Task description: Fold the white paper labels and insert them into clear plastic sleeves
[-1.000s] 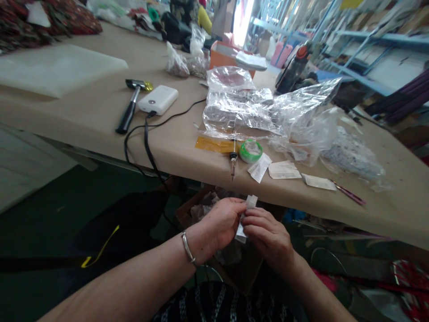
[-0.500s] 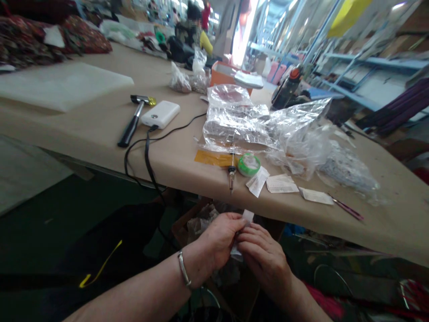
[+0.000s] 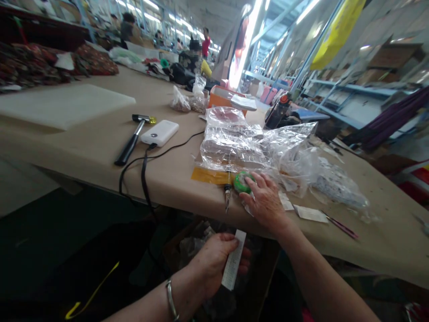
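A narrow white printed label strip (image 3: 233,261) is pinched between the thumb and fingers of my left hand (image 3: 214,259), below the table's front edge. My right hand (image 3: 266,201) reaches over the table, its fingertips on a small green round dish (image 3: 240,182) with whitish contents. Thumb and fingers there are apart. Just left of the dish, a pen-shaped tool with a metal tip (image 3: 227,197), like a soldering iron, points toward the edge. White printed label slips (image 3: 311,213) lie to the right, some partly hidden by my right hand. Pink tweezers (image 3: 342,225) lie beyond them.
Crumpled clear plastic bags (image 3: 231,141) cover the table's middle, with an amber strip (image 3: 209,175) before them. To the left are a hammer (image 3: 131,141), a white power bank (image 3: 160,133) and black cables (image 3: 143,179). An orange box (image 3: 217,96) and dark bottle (image 3: 278,109) stand behind.
My right hand has left the label strip and moved up and forward onto the green dish. My left hand keeps the strip, now seen at greater length. The view has tilted up.
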The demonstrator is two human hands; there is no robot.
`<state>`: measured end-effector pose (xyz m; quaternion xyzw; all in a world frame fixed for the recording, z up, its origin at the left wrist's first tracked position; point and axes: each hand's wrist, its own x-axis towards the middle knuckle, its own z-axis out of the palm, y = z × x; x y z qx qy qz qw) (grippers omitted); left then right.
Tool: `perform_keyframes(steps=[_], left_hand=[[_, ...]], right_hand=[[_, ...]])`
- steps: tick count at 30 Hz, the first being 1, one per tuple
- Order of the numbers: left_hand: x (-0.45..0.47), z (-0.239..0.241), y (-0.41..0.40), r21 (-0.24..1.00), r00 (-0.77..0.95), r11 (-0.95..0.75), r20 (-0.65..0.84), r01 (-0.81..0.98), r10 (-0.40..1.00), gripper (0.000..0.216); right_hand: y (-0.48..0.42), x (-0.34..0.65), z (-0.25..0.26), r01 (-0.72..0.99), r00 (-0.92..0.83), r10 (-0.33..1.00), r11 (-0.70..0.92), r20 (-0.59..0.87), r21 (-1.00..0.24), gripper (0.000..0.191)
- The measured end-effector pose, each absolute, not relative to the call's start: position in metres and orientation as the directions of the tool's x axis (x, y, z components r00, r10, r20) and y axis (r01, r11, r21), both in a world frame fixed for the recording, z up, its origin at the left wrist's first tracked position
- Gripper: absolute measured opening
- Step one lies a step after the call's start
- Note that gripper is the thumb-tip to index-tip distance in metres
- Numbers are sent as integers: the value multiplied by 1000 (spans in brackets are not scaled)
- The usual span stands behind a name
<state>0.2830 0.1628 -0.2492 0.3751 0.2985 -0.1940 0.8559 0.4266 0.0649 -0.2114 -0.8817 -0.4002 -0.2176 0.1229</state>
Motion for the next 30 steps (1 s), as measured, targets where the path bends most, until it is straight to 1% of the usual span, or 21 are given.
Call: perform_keyframes(steps=[2,3,6,8,10,11,13,15,17,18,21,23,25,28,30], left_hand=[[282,-248,164,532,746,638,-658,557,-103,8],[281,-247,165,538,749,633,-655,556,-101,8],[279,-246,167,557,752,623,-655,549,-76,8],[279,-247,168,563,747,616,-661,551,-64,8],[278,-249,167,563,743,605,-665,563,-74,8],[278,-249,166,561,742,600,-666,570,-82,9],[277,-250,164,559,739,590,-667,583,-99,10],[276,-250,160,558,735,581,-670,593,-107,12],[275,-250,158,562,733,571,-671,599,-108,13],[275,-250,157,568,737,567,-667,597,-110,14],[276,-249,155,584,751,553,-650,594,-120,14],[277,-247,154,593,752,540,-648,597,-121,13],[278,-243,152,596,749,532,-653,602,-117,12],[279,-237,147,600,751,535,-652,595,-104,11],[280,-233,144,598,748,544,-659,589,-85,10]], right_hand=[[59,422,-212,779,561,620,-620,548,-95,41],[53,418,-213,787,553,591,-602,587,-136,36],[19,410,-217,771,582,482,-583,656,-255,16],[-13,408,-221,722,627,425,-632,653,-281,21],[-46,408,-228,649,662,395,-727,637,-224,27],[-61,408,-232,601,678,391,-783,622,-162,31],[-85,407,-242,497,730,401,-867,554,-28,47],[-100,402,-253,445,778,419,-894,468,61,57],[-108,396,-264,452,788,443,-888,427,87,55],[-111,392,-268,466,780,453,-881,433,81,51],[-120,386,-273,513,737,450,-858,504,16,37],[-126,386,-270,551,713,424,-832,558,-73,28],[-128,386,-264,571,707,366,-800,606,-183,21],[-112,377,-249,572,704,238,-748,669,-336,14],[-88,362,-239,611,693,172,-656,700,-444,11]])
